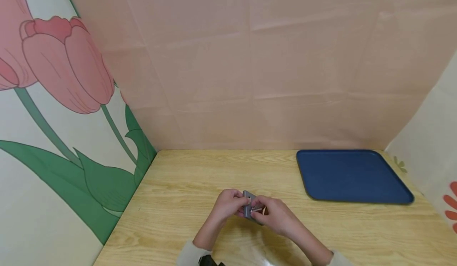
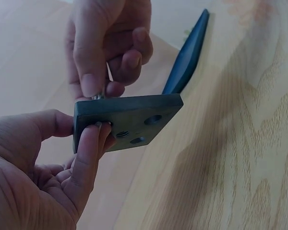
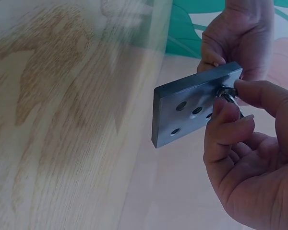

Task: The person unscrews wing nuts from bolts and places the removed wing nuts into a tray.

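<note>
My left hand grips a small grey metal plate by one end, above the wooden table. Several round holes go through the plate. From its face sticks a threaded bolt, with a nut around it close to the plate. My right hand pinches the nut between thumb and forefinger, its other fingers curled beside the bolt. In the left wrist view, left fingertips press the plate's other side, where the bolt's end shows in a hole, partly covered.
A blue tray lies at the back right of the wooden table. Behind the table hangs a pinkish sheet. A wall covering with printed tulips stands along the left side, and a pale one on the right.
</note>
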A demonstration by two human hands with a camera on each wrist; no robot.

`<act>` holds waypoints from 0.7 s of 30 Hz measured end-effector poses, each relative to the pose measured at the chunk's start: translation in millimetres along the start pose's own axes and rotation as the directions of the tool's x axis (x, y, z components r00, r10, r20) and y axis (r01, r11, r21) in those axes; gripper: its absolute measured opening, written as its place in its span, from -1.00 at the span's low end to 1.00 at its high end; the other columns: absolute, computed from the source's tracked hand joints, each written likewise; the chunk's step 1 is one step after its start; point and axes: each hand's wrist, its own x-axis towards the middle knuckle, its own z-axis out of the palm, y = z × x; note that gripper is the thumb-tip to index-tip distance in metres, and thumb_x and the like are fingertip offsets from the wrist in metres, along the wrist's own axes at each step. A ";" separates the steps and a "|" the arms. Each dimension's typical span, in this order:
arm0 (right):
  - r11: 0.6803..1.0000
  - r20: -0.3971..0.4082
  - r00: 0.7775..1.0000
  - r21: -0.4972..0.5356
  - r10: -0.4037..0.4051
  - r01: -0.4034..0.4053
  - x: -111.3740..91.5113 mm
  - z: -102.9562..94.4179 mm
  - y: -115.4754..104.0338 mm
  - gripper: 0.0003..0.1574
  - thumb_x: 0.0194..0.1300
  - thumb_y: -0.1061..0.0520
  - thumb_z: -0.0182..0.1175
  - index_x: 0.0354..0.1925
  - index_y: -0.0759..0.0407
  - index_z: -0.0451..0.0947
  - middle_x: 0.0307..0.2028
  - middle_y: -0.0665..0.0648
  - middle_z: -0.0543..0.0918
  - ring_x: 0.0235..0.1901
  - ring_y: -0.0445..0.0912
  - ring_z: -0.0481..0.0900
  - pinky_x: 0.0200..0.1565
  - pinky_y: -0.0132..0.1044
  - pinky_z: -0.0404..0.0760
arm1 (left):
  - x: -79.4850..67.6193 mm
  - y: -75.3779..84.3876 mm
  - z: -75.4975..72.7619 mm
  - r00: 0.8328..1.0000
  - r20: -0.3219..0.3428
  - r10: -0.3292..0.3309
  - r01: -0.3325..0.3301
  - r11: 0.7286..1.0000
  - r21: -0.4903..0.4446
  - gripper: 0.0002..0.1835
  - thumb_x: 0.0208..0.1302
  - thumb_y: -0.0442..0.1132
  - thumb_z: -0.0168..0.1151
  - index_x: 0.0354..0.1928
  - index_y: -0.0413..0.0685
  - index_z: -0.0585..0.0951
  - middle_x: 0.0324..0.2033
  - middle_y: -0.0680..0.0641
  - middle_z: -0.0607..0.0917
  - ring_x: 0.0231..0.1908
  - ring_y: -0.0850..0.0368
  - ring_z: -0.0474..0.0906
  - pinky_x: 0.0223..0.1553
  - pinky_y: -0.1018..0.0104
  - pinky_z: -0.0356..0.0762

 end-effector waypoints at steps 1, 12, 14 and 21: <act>1.000 0.003 1.000 0.003 -0.006 0.006 0.0 -0.2 0.1 -0.78 0.34 0.03 0.34 -0.08 0.04 0.62 -0.32 -0.07 0.69 -0.45 -0.23 0.52 -0.48 -0.36 0.50 | -0.2 0.5 0.0 1.000 0.000 0.001 -0.001 1.000 -0.002 -0.82 0.19 -0.26 0.36 -0.31 -0.29 0.66 -0.50 -0.07 0.73 -0.55 0.16 0.66 -0.55 0.31 0.69; 0.997 -0.013 0.997 0.006 -0.071 0.071 -0.9 -0.4 -1.4 -0.76 0.31 0.27 0.32 -0.13 -0.05 0.61 -0.16 0.03 0.68 -0.44 -0.25 0.50 -0.44 -0.38 0.50 | -0.4 1.4 -0.4 1.000 -0.003 0.001 -0.001 1.000 -0.007 -0.84 0.17 -0.29 0.33 -0.33 -0.30 0.66 -0.51 -0.08 0.73 -0.56 0.16 0.65 -0.56 0.34 0.67; 0.998 -0.012 0.998 0.004 -0.069 0.069 -0.5 -0.2 -1.7 -0.74 0.31 0.28 0.32 -0.14 -0.07 0.61 -0.17 0.02 0.66 -0.46 -0.23 0.48 -0.46 -0.38 0.48 | -0.7 1.5 -0.3 1.000 -0.003 0.001 -0.001 1.000 -0.011 -0.84 0.16 -0.29 0.34 -0.33 -0.30 0.66 -0.52 -0.08 0.73 -0.57 0.16 0.65 -0.56 0.34 0.67; 0.995 -0.035 0.995 0.029 -0.091 0.092 -1.0 -0.1 -2.6 -0.88 0.38 0.17 0.29 -0.14 -0.05 0.62 -0.21 0.00 0.62 -0.47 -0.21 0.44 -0.47 -0.37 0.45 | -1.0 1.4 -1.6 1.000 0.004 0.000 0.000 1.000 -0.022 -0.84 0.17 -0.29 0.34 -0.36 -0.29 0.66 -0.52 -0.08 0.73 -0.57 0.17 0.66 -0.56 0.34 0.68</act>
